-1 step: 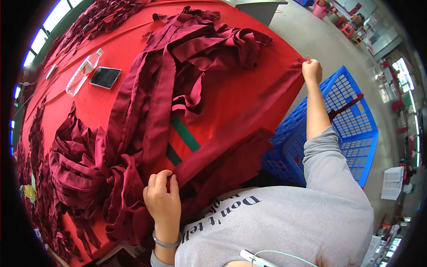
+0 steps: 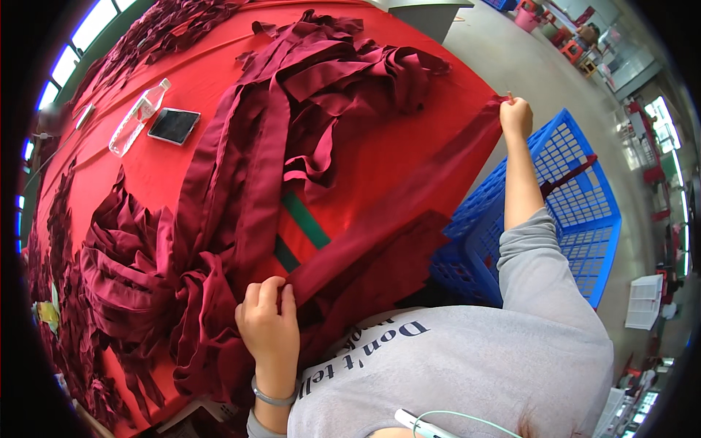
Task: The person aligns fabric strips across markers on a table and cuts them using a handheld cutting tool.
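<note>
Fingers (image 2: 289, 298) of the left hand (image 2: 269, 328) were pinched on the near part of a maroon strip (image 2: 453, 157), while those of the right hand (image 2: 517, 118) were clamped on its far end. The strip ran diagonally between them over the red table (image 2: 365, 139), the wide hold probably keeping it straight. Phone (image 2: 174, 126) and bottle (image 2: 139, 117) lay well apart, likely clear of the cloth; a blue basket (image 2: 467, 241) stood beside the table.
</note>
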Available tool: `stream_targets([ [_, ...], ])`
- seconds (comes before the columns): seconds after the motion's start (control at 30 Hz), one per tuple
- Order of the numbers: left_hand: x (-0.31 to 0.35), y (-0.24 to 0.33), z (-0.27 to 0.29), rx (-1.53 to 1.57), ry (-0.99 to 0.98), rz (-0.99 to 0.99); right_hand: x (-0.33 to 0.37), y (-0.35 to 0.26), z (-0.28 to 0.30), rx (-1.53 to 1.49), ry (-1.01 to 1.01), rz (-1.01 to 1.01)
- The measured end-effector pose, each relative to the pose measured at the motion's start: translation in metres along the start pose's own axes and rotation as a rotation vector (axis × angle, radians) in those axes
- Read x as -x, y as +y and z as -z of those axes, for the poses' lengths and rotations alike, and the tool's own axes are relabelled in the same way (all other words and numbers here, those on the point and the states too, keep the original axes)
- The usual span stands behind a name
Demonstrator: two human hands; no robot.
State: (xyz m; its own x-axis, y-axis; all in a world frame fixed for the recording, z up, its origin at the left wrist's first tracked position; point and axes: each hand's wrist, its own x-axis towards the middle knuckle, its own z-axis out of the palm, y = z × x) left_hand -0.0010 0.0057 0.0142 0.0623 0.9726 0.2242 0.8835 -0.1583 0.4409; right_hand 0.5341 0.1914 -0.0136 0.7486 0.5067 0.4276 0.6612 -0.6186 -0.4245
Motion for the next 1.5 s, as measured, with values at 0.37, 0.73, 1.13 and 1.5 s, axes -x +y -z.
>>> stream_targets([
  [0.37, 0.013, 0.012, -0.012, -0.294, 0.085, -0.305, 0.044, -0.05, 0.037, -0.4, -0.186, 0.141],
  [0.73, 0.019, 0.004, -0.021, -0.309, -0.023, -0.348, 0.313, -0.116, 0.144, -0.644, -0.733, 1.154],
  [1.13, 0.017, -0.002, -0.03, -0.208, 0.089, -0.376, 0.328, -0.11, 0.15, -0.405, -0.705, 1.181],
  [1.5, 0.022, -0.002, -0.027, -0.187, 0.025, -0.298, 0.326, -0.121, 0.151, -0.611, -0.786, 0.979],
])
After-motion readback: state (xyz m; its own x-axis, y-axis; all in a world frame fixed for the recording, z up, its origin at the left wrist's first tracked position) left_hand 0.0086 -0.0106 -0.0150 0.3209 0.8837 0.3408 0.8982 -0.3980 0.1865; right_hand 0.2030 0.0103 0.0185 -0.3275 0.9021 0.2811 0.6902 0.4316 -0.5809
